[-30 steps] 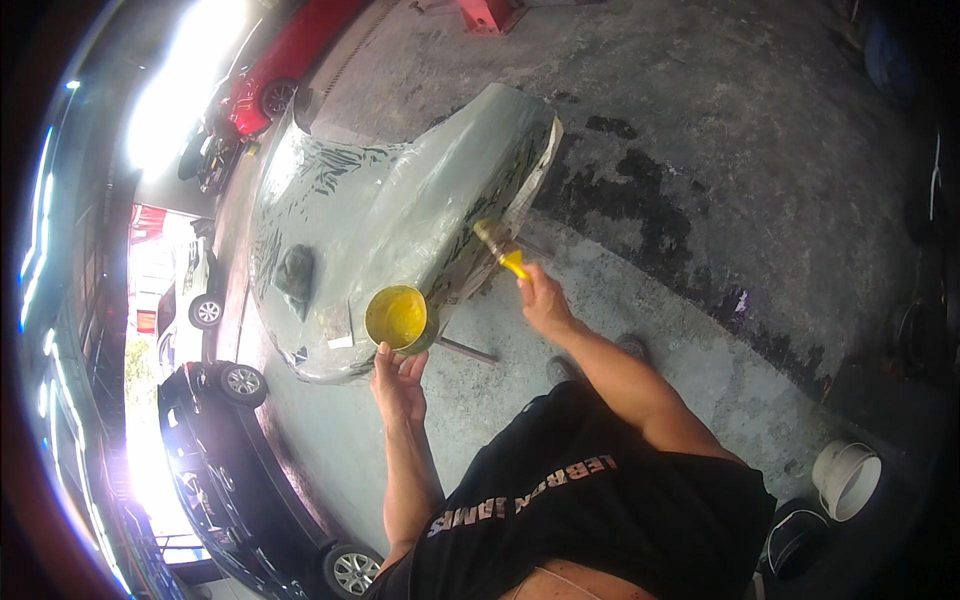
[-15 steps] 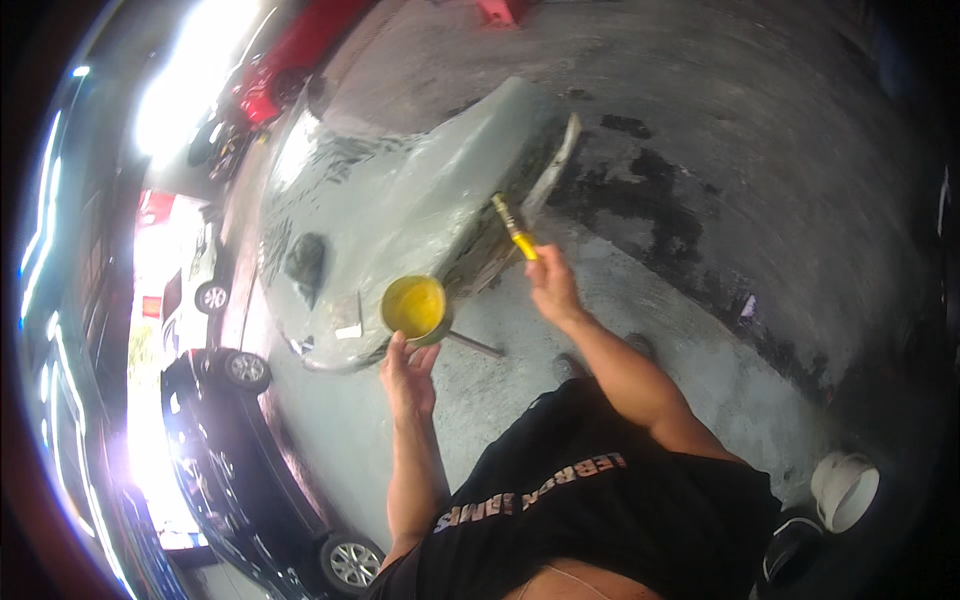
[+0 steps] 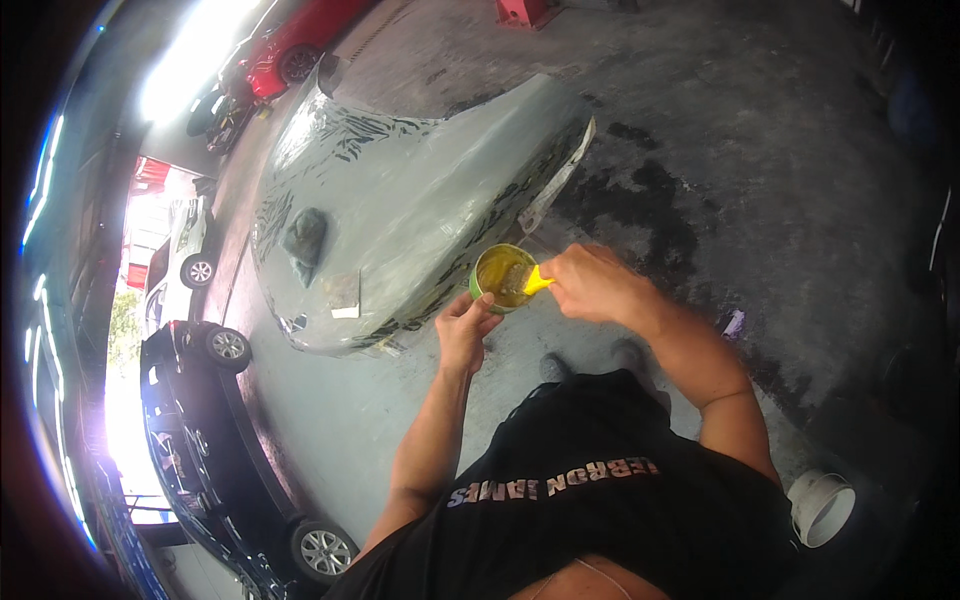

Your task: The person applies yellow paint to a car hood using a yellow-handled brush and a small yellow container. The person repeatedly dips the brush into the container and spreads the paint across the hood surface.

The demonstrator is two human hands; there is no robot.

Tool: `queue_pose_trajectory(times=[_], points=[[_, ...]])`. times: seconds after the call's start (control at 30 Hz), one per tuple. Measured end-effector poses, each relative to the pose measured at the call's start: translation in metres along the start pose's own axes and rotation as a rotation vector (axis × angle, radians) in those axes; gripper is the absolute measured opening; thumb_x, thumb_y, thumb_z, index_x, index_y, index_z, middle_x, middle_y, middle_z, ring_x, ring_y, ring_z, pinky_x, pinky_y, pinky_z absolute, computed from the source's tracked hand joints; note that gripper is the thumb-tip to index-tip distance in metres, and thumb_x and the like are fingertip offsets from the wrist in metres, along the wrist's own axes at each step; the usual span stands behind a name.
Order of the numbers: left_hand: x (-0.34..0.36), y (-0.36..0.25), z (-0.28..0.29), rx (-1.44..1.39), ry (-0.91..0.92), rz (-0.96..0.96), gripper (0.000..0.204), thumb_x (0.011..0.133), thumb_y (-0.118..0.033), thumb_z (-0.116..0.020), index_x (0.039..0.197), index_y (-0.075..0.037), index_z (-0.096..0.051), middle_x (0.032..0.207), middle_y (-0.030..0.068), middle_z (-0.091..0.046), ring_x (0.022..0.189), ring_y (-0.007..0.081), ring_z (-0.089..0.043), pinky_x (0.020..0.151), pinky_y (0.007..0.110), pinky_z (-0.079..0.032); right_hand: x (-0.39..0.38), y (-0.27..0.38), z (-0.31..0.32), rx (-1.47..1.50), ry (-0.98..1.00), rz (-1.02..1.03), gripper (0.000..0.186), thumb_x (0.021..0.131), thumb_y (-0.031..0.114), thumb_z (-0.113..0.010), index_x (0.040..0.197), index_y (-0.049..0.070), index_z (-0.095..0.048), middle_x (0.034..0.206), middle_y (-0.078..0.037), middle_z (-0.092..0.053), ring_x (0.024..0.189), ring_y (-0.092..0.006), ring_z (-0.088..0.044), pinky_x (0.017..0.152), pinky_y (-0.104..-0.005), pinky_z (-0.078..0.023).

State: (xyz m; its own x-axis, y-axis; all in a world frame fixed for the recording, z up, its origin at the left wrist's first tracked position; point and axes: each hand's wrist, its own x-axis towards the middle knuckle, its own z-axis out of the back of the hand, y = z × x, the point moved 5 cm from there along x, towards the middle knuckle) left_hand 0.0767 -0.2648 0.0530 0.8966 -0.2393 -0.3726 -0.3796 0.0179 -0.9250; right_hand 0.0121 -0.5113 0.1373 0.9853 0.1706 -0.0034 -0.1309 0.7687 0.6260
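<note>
My left hand [image 3: 464, 330] grips a small round can [image 3: 476, 284] by its near side, and a yellow, pasty-looking coating shows inside it. In my right hand [image 3: 590, 284] is a paintbrush [image 3: 538, 282] with a yellow handle; its bristle end is down inside the can. Beyond the can lies a large curved panel [image 3: 420, 200], pale grey-green and glossy, with dark patches along its edge. On the panel rest a crumpled dark grey cloth [image 3: 305, 236] and a small flat rectangular piece [image 3: 345, 293], partly white.
A dark car [image 3: 215, 450] stands to the left, with a white car [image 3: 190, 240] beyond it. Farther off are a red car [image 3: 290, 55] and a red metal base [image 3: 522, 12]. A white bucket [image 3: 824, 508] sits at the lower right. Dark stains mark the concrete floor [image 3: 740, 130].
The brush has moved from the panel's edge down into the can, my right hand shifting rightward and slightly lower. My left hand has carried the can right and a little up.
</note>
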Motion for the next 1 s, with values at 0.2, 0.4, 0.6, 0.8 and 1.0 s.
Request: queue_pose_trajectory(times=[0.2, 0.4, 0.6, 0.8, 1.0], points=[[0.013, 0.001, -0.021, -0.198, -0.019, 0.063, 0.054, 0.093, -0.022, -0.079, 0.127, 0.014, -0.058, 0.110, 0.0173, -0.070, 0.091, 0.0255, -0.072, 0.082, 0.037, -0.061, -0.018, -0.022, -0.007, 0.330, -0.182, -0.071, 0.021, 0.093, 0.009, -0.068, 0.110, -0.001, -0.072, 0.093, -0.025, -0.074, 0.085, -0.0418, -0.073, 0.077, -0.0455, -0.057], [0.039, 0.016, -0.008, -0.265, -0.099, 0.041, 0.057, 0.093, -0.026, -0.080, 0.125, 0.014, -0.055, 0.107, 0.0198, -0.067, 0.092, 0.0302, -0.072, 0.084, 0.040, -0.061, -0.021, -0.058, 0.009, 0.462, -0.478, -0.080, 0.024, 0.095, 0.011, -0.070, 0.117, -0.001, -0.069, 0.100, -0.023, -0.074, 0.093, -0.0388, -0.075, 0.080, -0.0426, -0.058], [0.028, -0.002, 0.001, -0.306, -0.184, -0.018, 0.055, 0.093, -0.027, -0.080, 0.124, 0.012, -0.056, 0.106, 0.0201, -0.067, 0.095, 0.0339, -0.072, 0.087, 0.044, -0.061, 0.043, -0.123, -0.071, 0.523, -0.791, -0.227, 0.025, 0.097, 0.014, -0.070, 0.118, 0.002, -0.067, 0.102, -0.023, -0.074, 0.098, -0.0412, -0.073, 0.080, -0.0437, -0.057], [0.009, -0.019, 0.032, -0.300, -0.219, -0.075, 0.047, 0.096, -0.027, -0.076, 0.125, 0.008, -0.060, 0.107, 0.0176, -0.071, 0.096, 0.0313, -0.072, 0.089, 0.044, -0.062, 0.058, -0.107, -0.166, 0.637, -0.873, -0.310, 0.021, 0.097, 0.015, -0.069, 0.115, 0.003, -0.064, 0.094, -0.026, -0.071, 0.093, -0.0472, -0.071, 0.075, -0.0468, -0.056], [-0.009, -0.022, 0.056, -0.308, -0.265, -0.111, 0.044, 0.099, -0.028, -0.073, 0.124, 0.007, -0.060, 0.105, 0.0161, -0.072, 0.093, 0.0304, -0.074, 0.087, 0.043, -0.063, 0.055, -0.124, -0.126, 0.610, -0.974, -0.345, 0.017, 0.098, 0.012, -0.066, 0.112, 0.004, -0.060, 0.091, -0.025, -0.071, 0.090, -0.0469, -0.071, 0.071, -0.0491, -0.055]])
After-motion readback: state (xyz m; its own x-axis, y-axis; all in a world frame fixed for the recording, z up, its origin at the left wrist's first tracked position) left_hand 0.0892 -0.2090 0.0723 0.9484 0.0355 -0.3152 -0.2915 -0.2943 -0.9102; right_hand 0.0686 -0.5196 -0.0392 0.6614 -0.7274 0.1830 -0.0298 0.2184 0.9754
